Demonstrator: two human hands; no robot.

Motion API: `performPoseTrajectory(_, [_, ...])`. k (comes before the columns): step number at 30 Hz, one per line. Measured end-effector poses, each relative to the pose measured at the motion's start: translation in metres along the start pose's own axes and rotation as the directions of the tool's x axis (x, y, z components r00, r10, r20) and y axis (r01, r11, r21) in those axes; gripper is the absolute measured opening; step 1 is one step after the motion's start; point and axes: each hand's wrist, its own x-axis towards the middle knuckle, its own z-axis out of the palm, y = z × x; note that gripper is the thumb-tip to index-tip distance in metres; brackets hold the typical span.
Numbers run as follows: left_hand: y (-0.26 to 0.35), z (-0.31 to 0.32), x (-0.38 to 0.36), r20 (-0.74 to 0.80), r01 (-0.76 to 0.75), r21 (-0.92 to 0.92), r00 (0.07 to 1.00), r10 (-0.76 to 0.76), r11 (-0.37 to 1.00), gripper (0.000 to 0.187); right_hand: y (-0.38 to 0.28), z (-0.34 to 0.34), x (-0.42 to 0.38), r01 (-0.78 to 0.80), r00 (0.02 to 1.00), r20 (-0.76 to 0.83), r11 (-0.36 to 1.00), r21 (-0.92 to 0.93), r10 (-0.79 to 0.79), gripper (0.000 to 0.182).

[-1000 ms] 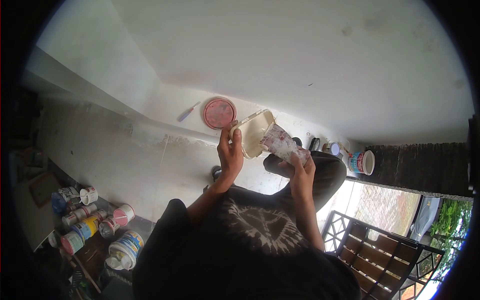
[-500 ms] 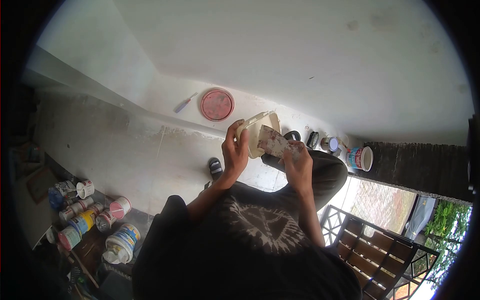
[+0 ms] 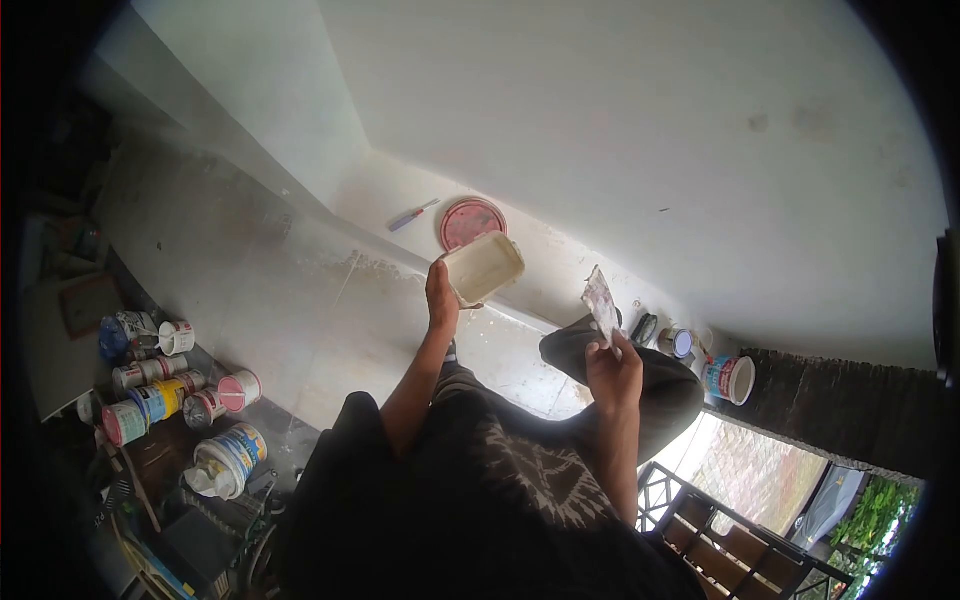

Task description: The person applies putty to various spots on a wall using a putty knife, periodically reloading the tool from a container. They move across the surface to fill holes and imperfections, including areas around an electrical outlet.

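Note:
My left hand (image 3: 441, 300) grips the left side of a rectangular cream tray (image 3: 487, 270), whose hollow inside faces me and is coated with pale residue. In my right hand (image 3: 614, 375), fingers closed, is a flat, stained scraper blade (image 3: 601, 303) pointing upward, apart from the tray. Just behind the tray lies a round red lid (image 3: 472, 220), partly covered by it. A small tool with a bluish handle (image 3: 403, 220) rests to the left of the lid.
Paint cans (image 3: 160, 400) and a large white bucket (image 3: 232, 460) stand at the lower left. Near my right knee are a dark shoe-like object (image 3: 645, 330), a small can (image 3: 682, 343) and a paint bucket (image 3: 740, 380). A slatted gate (image 3: 740, 550) is lower right.
The scraper has come out of the tray and moved right with my right hand, turning upright. My left hand has tilted the tray so its inside shows. The view has shifted.

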Motion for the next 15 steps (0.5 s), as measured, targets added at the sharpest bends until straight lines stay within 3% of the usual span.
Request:
performPoseTrajectory(9, [-0.016,-0.1,0.185,-0.352,-0.081,0.031,0.932,0.087,0.996,0.058,-0.036,-0.037,0.001,0.136,0.989,-0.053,0.99,-0.031,-0.137,0.014])
performPoseTrajectory(12, [-0.034,-0.126,0.242,-0.504,-0.075,-0.013,0.862,0.058,0.997,0.06,-0.043,-0.054,0.006,0.159,0.972,-0.165,0.985,-0.06,-0.167,0.013])
performPoseTrajectory(15, [-0.036,-0.134,0.276,-0.527,-0.077,0.035,0.846,0.084,0.996,0.059,-0.047,-0.064,0.014,0.211,0.947,-0.247,0.977,0.005,-0.203,0.011])
